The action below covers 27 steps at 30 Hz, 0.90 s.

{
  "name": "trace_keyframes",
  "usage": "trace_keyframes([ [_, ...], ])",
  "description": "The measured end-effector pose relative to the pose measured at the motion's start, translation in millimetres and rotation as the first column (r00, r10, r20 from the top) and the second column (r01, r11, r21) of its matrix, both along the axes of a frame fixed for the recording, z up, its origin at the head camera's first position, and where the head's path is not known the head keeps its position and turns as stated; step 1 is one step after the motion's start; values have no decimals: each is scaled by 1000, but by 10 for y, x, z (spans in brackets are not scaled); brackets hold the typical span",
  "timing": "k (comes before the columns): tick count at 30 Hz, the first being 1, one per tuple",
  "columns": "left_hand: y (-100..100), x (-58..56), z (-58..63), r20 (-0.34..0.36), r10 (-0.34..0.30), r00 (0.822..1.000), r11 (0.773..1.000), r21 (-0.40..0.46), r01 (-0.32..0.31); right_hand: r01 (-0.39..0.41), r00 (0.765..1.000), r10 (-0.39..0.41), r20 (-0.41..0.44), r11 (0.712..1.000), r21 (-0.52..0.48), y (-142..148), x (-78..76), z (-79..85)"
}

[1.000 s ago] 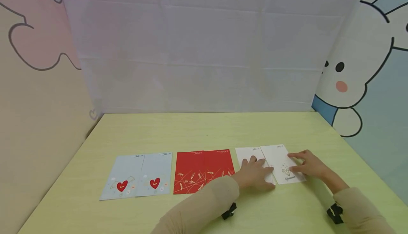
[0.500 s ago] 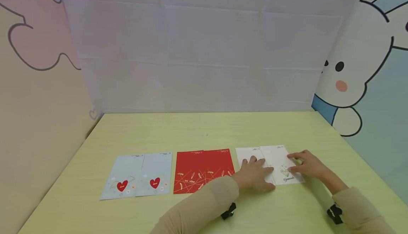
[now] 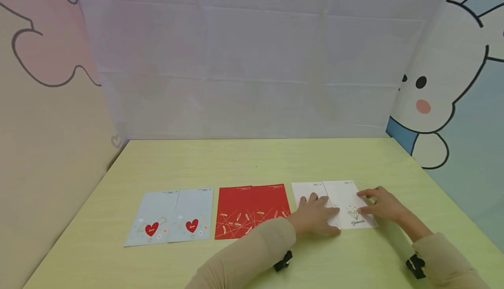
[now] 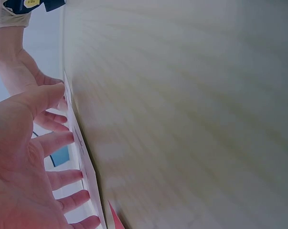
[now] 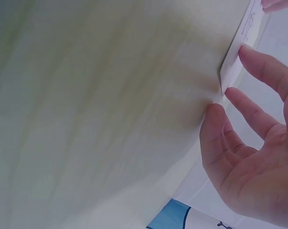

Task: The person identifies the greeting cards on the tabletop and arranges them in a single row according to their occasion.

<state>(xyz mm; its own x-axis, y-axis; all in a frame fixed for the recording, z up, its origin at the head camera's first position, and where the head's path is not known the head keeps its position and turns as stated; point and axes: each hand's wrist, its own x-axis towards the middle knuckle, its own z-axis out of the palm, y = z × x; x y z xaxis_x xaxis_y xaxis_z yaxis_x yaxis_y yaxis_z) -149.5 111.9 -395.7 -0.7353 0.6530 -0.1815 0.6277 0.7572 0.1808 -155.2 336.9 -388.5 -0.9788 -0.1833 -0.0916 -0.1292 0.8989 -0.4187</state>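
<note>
My left hand (image 3: 316, 216) rests with spread fingers on the left white card (image 3: 305, 188), covering much of it. The right white card (image 3: 340, 195), printed with a diamond-like drawing and script, lies against it, their long edges meeting or slightly overlapping. My right hand (image 3: 383, 203) touches this card near its right edge with thumb and forefinger. In the right wrist view the thumb lies on the card (image 5: 237, 62), while the other fingers bend loosely beside it. Edge-on in the left wrist view, the white cards (image 4: 86, 162) lie flat under the left fingertips.
Two red cards (image 3: 252, 199) with gold lines lie side by side left of the white ones, partly under the left sleeve (image 3: 252, 249). Farther left are two pale blue cards (image 3: 181, 210) with red hearts. A white cloth (image 3: 256, 70) hangs behind the table (image 3: 256, 157).
The right white card has turned slightly and slid a little toward me, its top edge now more level with its neighbour's. My right hand moved with it; the left hand stayed in place.
</note>
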Motion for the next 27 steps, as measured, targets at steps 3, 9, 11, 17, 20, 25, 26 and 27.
trace_keyframes([
  [3, -1, 8, 12, 1, 3, 1000, 1000, -2, -3, -1, 1000, 1, 1, 1000, -2, 3, 5, -3],
  [9, -2, 18, 30, 8, 12, 1000, 1000, -1, -12, 0, 1000, 0, 0, 1000, -6, -11, 18, 5],
  [11, -2, 21, 31, -2, 9, 1000, 1000, -2, -9, 2, 1000, -2, -2, 1000, -8, -15, 21, 6],
  [17, -8, 21, 37, -32, 0, 999, 1000, 1, 0, -5, 1000, 5, 4, 1000, -26, -27, 17, 24],
  [20, -13, 24, 38, -32, -1, 999, 1000, 4, 1, -7, 1000, 7, 5, 1000, -30, -26, 19, 24],
  [25, -30, 36, 32, -47, -7, 999, 1000, 9, 7, 13, 1000, -12, 8, 999, -40, -18, 44, 31],
  [26, -38, 38, 31, -57, -9, 998, 1000, 10, 10, 26, 1000, -26, 10, 998, -49, -17, 54, 37],
  [27, -50, 42, 36, -67, -13, 998, 1000, 11, 14, 41, 999, -40, 11, 998, -57, -14, 61, 42],
])
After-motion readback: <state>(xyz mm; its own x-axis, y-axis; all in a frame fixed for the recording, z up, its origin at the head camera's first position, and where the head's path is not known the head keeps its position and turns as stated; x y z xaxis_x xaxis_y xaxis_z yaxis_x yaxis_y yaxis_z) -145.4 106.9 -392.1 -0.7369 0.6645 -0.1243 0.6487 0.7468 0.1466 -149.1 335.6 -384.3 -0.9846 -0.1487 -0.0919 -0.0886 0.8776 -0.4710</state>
